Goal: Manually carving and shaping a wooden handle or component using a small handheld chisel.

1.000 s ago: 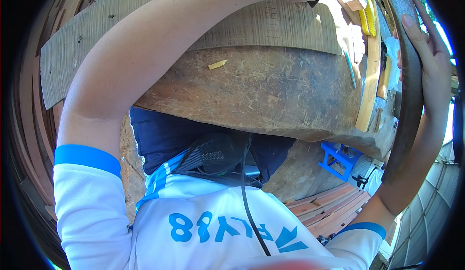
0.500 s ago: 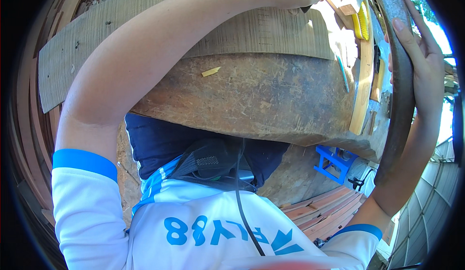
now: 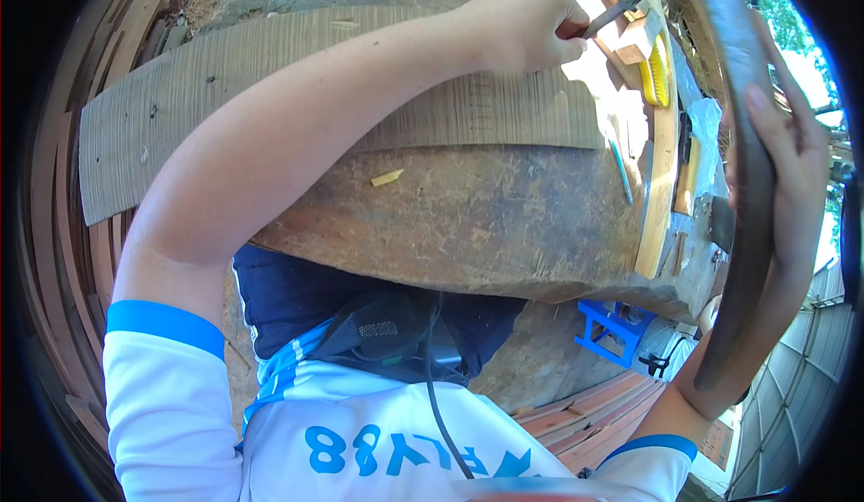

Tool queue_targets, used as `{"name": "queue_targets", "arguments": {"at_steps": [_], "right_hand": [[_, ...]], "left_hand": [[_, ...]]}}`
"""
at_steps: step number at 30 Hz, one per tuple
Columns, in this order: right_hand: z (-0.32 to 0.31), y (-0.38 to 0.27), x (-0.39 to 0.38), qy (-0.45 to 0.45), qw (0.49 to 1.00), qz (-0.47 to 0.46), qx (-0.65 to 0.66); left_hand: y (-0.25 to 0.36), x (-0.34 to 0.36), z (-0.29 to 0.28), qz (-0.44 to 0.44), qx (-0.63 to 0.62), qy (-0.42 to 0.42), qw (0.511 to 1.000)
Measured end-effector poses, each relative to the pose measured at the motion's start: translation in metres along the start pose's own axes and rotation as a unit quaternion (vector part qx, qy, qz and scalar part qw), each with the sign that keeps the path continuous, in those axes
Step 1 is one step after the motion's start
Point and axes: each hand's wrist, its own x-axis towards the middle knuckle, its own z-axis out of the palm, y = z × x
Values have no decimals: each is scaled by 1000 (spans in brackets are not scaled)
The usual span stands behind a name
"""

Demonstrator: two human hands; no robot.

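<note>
Clearly, left grip [image 3: 533, 27] clasps dark tool [image 3: 625, 6]; right grip [image 3: 796, 167], long bar [image 3: 752, 205].

On the scuffed brown surface [image 3: 486, 223] lies a small yellowish wood chip [image 3: 387, 178]. Further right are a thin blue stick [image 3: 622, 172], a pale wooden strip [image 3: 652, 232], a yellow-bristled brush [image 3: 659, 74] by its upper part, and a crumpled clear plastic bag [image 3: 707, 128]. Below stands a blue plastic stool [image 3: 614, 333], near reddish planks [image 3: 598, 416] stacked lengthwise. More boards [image 3: 56, 187] line the far left.
</note>
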Motion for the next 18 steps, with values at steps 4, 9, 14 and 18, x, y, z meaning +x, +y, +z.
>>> {"name": "queue_targets", "arguments": {"at_steps": [4,9,14,18], "right_hand": [[-30,4,-4,29,989,12,143],[38,17,-8,-90,916,53,387],[107,67,-3,-104,670,45,734],[192,124,11,-137,463,87,871]], "left_hand": [[9,17,4,10,-23,-19,999],[-21,5,9,26,-94,57,994],[-6,2,2,-145,-217,-7,965],[-11,12,13,-114,-254,-5,961]]}}
